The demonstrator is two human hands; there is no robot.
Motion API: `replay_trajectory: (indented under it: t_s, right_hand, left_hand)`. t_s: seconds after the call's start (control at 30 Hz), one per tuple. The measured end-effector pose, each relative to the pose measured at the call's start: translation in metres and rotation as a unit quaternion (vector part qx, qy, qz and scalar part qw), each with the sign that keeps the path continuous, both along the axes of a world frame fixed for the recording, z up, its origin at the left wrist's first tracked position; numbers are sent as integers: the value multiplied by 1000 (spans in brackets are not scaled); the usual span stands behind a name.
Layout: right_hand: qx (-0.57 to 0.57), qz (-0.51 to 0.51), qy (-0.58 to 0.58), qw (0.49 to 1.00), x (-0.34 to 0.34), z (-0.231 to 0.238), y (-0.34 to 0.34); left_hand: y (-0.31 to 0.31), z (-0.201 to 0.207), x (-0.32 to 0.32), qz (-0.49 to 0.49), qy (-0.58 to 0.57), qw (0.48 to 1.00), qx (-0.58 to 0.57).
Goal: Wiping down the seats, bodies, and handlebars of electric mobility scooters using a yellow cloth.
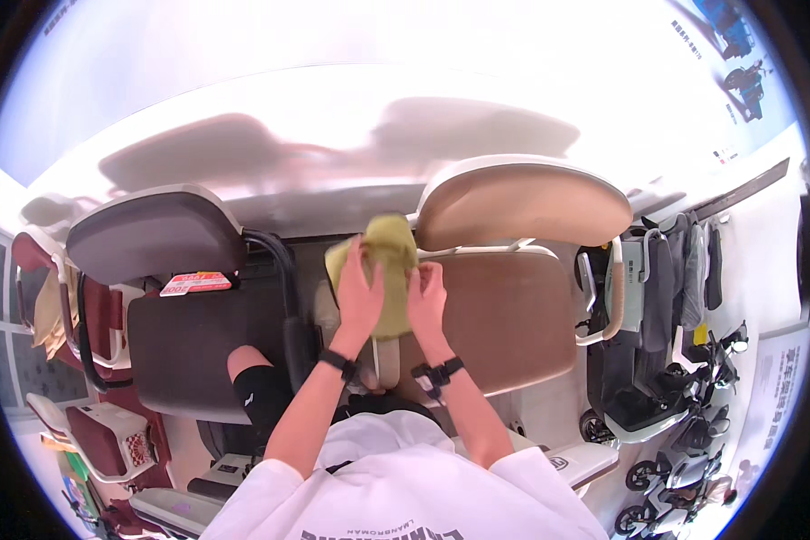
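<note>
Both hands grip a yellow-green cloth at center frame, between the dark seat and tan seat. Left hand and right hand have fingers closed on it, I think. It could slip into the gap if bunched loosely. Red-and-white tag sits center-left.

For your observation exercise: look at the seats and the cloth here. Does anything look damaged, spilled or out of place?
Nothing stands out. Both hands, left hand and right hand, press a yellow-green cloth against the brown seat. The dark seat beside it looks intact, with a red-and-white tag lying on it. No spill shows.
</note>
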State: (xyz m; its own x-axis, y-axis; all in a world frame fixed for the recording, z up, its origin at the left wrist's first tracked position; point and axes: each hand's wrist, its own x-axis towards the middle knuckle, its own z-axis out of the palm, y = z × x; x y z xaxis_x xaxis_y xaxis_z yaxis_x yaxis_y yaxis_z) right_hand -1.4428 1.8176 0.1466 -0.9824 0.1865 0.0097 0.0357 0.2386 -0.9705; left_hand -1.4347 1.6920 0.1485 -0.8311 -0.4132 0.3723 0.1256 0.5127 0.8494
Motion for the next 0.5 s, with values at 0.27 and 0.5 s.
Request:
replay_trajectory:
  t_s: [0.27, 0.5]
  right_hand:
    - [38, 101, -127, 986, -51, -89, -19]
    - [-180, 5, -256, 950, -113, -93, -29]
  left_hand:
    - [35, -76, -23, -64, -231, 968, 66]
    - [16, -62, -69, -83, -297, 945, 106]
